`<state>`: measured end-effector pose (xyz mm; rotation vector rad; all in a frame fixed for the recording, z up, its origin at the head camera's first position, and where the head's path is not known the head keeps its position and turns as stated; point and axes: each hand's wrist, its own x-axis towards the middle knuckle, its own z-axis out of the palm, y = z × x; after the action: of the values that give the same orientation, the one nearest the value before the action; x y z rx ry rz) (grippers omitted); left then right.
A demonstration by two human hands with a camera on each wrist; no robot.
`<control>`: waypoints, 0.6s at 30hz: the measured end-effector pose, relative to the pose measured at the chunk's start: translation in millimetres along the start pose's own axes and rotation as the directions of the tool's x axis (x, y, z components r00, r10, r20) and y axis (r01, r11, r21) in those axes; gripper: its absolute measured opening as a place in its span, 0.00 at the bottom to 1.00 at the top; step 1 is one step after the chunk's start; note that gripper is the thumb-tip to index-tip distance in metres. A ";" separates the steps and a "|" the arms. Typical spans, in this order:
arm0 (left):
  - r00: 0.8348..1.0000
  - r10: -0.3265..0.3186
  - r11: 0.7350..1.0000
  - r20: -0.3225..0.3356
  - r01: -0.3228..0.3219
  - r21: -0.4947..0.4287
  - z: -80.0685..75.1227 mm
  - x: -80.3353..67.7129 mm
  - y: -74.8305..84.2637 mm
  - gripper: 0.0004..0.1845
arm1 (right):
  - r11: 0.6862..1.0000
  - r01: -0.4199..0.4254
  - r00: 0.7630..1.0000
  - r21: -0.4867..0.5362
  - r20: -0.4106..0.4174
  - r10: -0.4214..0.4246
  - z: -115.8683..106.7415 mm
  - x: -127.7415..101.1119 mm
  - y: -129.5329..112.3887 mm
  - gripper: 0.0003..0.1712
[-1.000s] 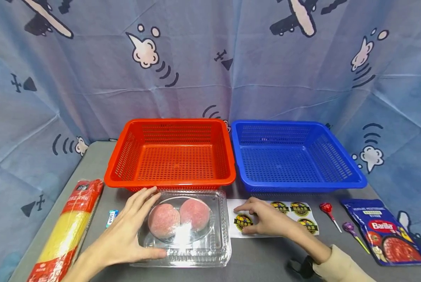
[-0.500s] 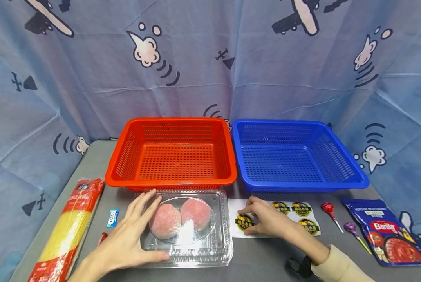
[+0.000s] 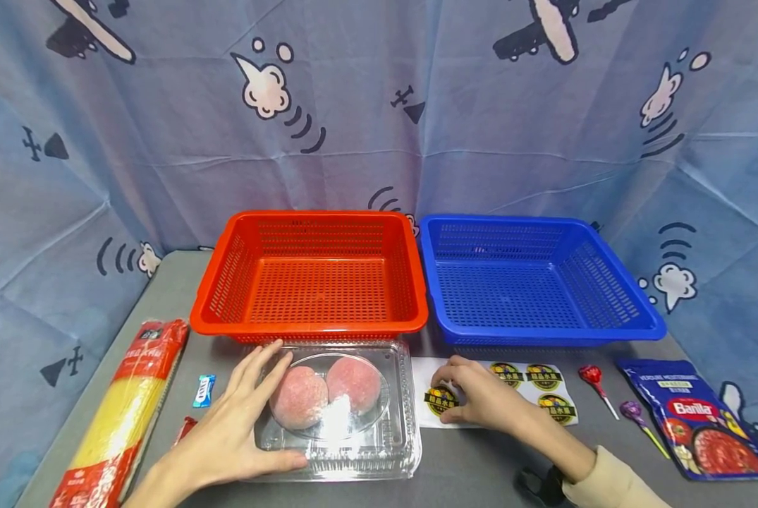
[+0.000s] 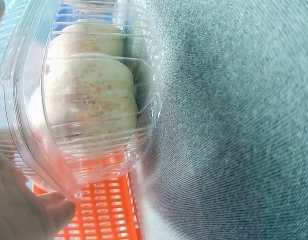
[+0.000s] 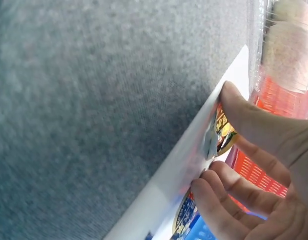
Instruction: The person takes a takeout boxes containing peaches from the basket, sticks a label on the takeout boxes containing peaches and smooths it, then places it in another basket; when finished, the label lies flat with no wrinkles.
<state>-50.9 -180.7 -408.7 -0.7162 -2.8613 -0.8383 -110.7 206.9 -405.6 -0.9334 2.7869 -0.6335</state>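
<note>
My left hand (image 3: 233, 423) spans the left side of a clear plastic clamshell box (image 3: 399, 416), thumb along its front and fingers toward the back corner. Two round pink peaches (image 3: 299, 397) sit inside it. The left wrist view shows the same box (image 4: 23, 100) from the side, with fingertips at its rim. On a white sheet of round fruit stickers (image 3: 524, 418), my right hand (image 3: 483, 395) touches down around the leftmost sticker (image 3: 441, 400). In the right wrist view, thumb and index finger rest at either side of that sticker (image 5: 225, 131).
A red basket (image 3: 309, 329) and a blue basket (image 3: 550, 333) stand behind. Spaghetti (image 3: 121, 402) and a small blue-white packet (image 3: 204, 391) lie left, beside a partly hidden red wrapper (image 3: 187, 427). Right lie red (image 3: 590, 375) and purple (image 3: 630, 408) lollipops and a Barilla pouch (image 3: 689, 416).
My left hand has shifted slightly right, uncovering the blue-white packet and part of the red wrapper. My right hand stays at the same sticker, its fingers moving only a little.
</note>
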 end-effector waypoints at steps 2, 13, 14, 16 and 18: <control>1.000 0.003 1.000 -0.002 -0.003 -0.012 0.0 -0.3 -0.4 0.67 | 1.000 0.003 1.000 -0.002 -0.009 -0.003 0.6 -0.6 -0.1 0.23; 1.000 -0.005 1.000 0.019 0.005 -0.028 -3.5 -0.9 -1.1 0.71 | 1.000 -0.015 0.999 -0.011 -0.042 0.015 2.6 -5.7 -2.9 0.23; 1.000 -0.002 1.000 0.019 0.002 -0.026 -3.5 -1.0 -1.3 0.71 | 1.000 -0.013 0.999 -0.014 -0.047 0.012 2.6 -6.1 -3.1 0.23; 1.000 0.005 1.000 0.012 -0.004 -0.022 -2.8 -0.8 -1.6 0.71 | 1.000 -0.003 0.998 -0.023 -0.056 0.002 2.8 -6.8 -3.4 0.23; 1.000 0.008 1.000 0.005 -0.008 -0.021 -2.2 -0.5 -1.5 0.71 | 1.000 0.012 0.998 -0.026 -0.064 -0.013 3.3 -7.2 -3.2 0.23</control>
<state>-51.3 -183.2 -407.7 -0.7326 -2.8565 -0.8680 -102.3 207.8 -407.2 -0.9529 2.8539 -0.6422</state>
